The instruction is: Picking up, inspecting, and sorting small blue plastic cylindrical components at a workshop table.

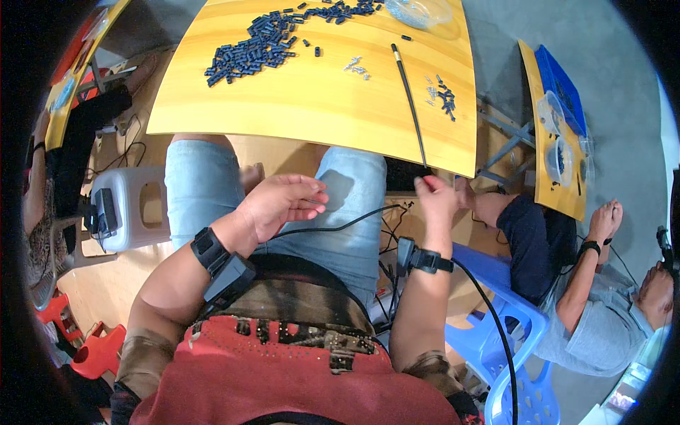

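My left hand (287, 202) hovers over my lap, in front of the yellow table (304, 106). Its fingers are loosely curled, slightly apart, and I see nothing between them. Just off the table's near edge is my right hand (437, 198), its fingers curled in and thumb pressed against them; whatever they may hold is hidden. A thin black stick (411, 99) with a light band near its far end lies on the table, its near end close to my right hand. Small silvery pieces (358, 69) and small black pieces (446, 98) lie on either side of it.
A heap of small dark blocks (251, 53) spreads over the table's far left, near a clear round tub (418, 10). A black cable (489, 304) runs from my right wrist. On the right, another person sits by a second table (559, 170) with a blue tray (559, 88).
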The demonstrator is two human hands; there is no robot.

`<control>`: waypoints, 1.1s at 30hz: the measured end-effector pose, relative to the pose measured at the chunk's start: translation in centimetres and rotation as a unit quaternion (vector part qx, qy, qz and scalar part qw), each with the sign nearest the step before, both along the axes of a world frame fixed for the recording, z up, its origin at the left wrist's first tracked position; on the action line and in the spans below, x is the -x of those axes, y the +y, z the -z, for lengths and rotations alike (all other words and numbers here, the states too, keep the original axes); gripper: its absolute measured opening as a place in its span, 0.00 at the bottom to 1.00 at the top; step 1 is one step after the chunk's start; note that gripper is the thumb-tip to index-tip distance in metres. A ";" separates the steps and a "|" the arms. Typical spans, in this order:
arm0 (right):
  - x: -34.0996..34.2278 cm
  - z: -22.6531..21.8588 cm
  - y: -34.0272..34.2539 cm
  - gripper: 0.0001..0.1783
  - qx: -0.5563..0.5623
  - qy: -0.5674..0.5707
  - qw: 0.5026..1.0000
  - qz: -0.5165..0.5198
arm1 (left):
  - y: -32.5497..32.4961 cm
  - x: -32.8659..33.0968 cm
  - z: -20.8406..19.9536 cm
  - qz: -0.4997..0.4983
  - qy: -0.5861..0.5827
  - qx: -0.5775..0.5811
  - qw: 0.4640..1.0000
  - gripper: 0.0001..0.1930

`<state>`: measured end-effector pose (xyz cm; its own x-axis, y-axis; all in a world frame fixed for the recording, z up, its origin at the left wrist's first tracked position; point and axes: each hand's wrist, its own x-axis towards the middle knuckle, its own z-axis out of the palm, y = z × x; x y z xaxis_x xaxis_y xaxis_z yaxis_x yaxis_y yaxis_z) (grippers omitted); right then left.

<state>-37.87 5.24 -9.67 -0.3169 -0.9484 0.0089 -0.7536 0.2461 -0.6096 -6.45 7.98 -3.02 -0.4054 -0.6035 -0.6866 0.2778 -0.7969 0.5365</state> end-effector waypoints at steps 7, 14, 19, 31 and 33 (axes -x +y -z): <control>-8.2 -5.2 3.2 0.09 0.035 0.052 0.993 -0.097 | -0.6 -0.2 0.2 0.006 0.013 0.009 1.000 0.11; -15.3 -12.7 1.6 0.08 0.067 -0.068 0.961 -0.258 | -1.1 -1.0 0.3 -0.007 0.042 0.001 0.999 0.09; -20.0 -15.8 -1.7 0.09 0.027 -0.058 0.905 -0.421 | -1.5 -4.3 -0.3 -0.042 0.075 0.013 0.996 0.07; -21.5 -11.8 -14.1 0.08 0.082 0.055 0.960 -0.262 | -3.9 -9.9 -2.0 -0.063 0.134 0.113 0.983 0.13; -22.2 -11.1 -14.7 0.09 0.073 0.091 0.964 -0.237 | -4.5 -10.0 -1.9 -0.076 0.145 0.108 0.981 0.13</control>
